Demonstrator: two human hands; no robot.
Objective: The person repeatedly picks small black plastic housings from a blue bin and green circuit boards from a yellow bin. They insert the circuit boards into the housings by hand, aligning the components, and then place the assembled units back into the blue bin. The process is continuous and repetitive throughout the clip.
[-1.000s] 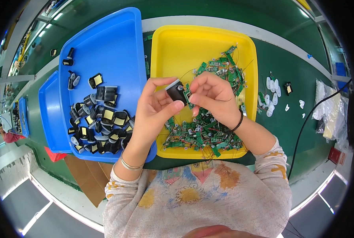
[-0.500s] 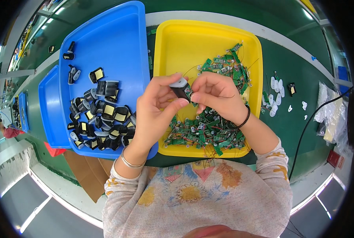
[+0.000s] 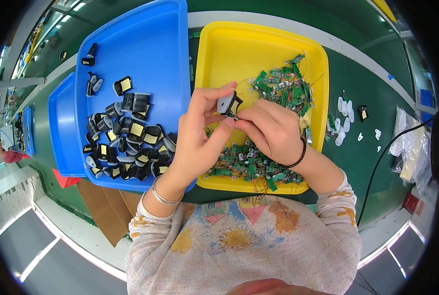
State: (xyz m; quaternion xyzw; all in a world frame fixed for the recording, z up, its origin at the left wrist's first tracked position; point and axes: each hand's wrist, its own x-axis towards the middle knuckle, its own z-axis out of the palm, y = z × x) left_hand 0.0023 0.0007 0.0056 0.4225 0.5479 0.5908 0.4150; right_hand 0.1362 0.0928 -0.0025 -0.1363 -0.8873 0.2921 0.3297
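My left hand [image 3: 194, 135] holds a small black plastic housing with a grey end piece [image 3: 225, 102] between fingers and thumb, above the yellow tray [image 3: 218, 44]. A pale yellow patch shows on the housing's side. My right hand [image 3: 274, 129] is closed in a pinch at the housing's lower edge, thumb close to my left thumb. What the right fingertips grip is hidden; a thin dark wire shows beside them. Below both hands lie many small green circuit boards [image 3: 249, 162] with thin wires, heaped in the yellow tray.
A blue tray [image 3: 145, 49] at left carries many similar black housings [image 3: 136, 130]. Another blue tray [image 3: 62, 142] sits farther left. At right lie white oval pieces [image 3: 346, 108], a single black part [image 3: 362, 112], a black cable [image 3: 374, 172] and clear plastic bags [image 3: 410, 142].
The housing has been turned and tilted, so its grey end and yellow patch now face up more. My right hand has rolled over, its fingers drawn closer together at the lower edge.
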